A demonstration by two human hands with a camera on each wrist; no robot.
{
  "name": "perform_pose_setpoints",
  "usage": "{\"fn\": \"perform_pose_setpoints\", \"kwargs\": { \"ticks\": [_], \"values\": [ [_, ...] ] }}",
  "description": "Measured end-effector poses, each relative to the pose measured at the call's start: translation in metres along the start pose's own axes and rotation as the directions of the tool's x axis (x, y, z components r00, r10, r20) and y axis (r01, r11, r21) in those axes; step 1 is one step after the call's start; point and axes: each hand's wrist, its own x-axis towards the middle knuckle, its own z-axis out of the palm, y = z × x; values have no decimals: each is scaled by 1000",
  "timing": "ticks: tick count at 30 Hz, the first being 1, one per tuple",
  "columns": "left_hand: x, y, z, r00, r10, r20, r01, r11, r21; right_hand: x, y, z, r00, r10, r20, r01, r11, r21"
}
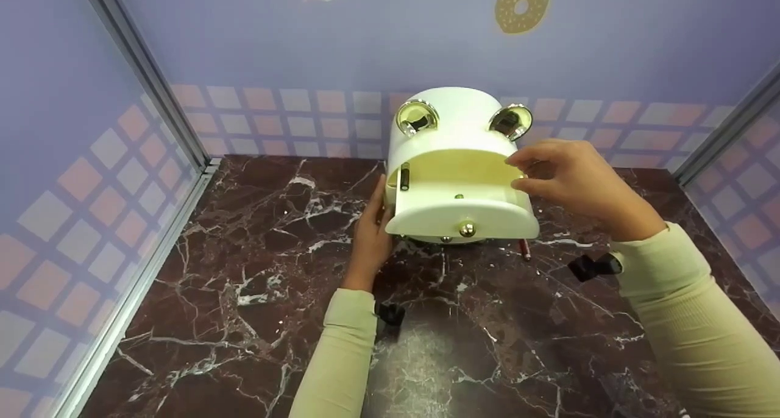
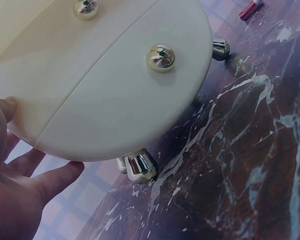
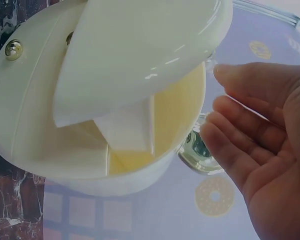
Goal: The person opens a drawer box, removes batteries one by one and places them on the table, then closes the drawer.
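Observation:
A white rounded drawer box [image 1: 448, 113] with gold ears, knobs and feet stands near the back wall. Its upper drawer [image 1: 426, 220] is pulled out towards me, and the lower drawer front [image 2: 120, 105] sits flush. Inside, a small dark cylinder [image 1: 404, 177] lies at the left; its kind is unclear. My left hand [image 1: 373, 238] braces the box's left side, thumb near the front edge and fingers extended along the side. Beside the drawer's right edge, my right hand [image 1: 570, 177] is raised with loosely bent fingers, thumb apart from them, nothing between.
On the dark marbled table [image 1: 256, 284], a red tube [image 1: 524, 249] lies at the box's front right, partly under the drawer. Patterned lilac walls [image 1: 304, 52] enclose the back and both sides. A black wrist strap piece [image 1: 594, 267] sticks out by the right cuff.

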Motion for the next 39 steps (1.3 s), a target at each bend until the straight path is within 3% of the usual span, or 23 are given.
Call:
{"fn": "perform_pose_setpoints", "kwargs": {
  "ticks": [8,14,19,27,31,35,39],
  "values": [
    [2,0,1,1000,7,2,-7,1000,15,12,1,7,983,-65,172,67,998,-11],
    [2,1,1,1000,-5,5,5,1000,23,21,3,12,939,-161,305,168,986,2],
    [1,1,1,1000,-15,13,16,1000,-5,27,5,16,903,-213,374,228,974,4],
    [0,1,0,1000,-22,11,22,1000,11,35,2,21,870,-108,481,109,994,26],
    [0,0,0,1000,-19,10,19,1000,6,41,-1,21,848,-116,517,135,991,0],
    [0,-1,0,1000,-25,16,25,999,-20,47,-5,20,815,-115,567,150,989,-15],
    [0,0,0,1000,-13,13,14,1000,-28,49,-9,19,769,-37,638,79,996,-37]
  ]
}}
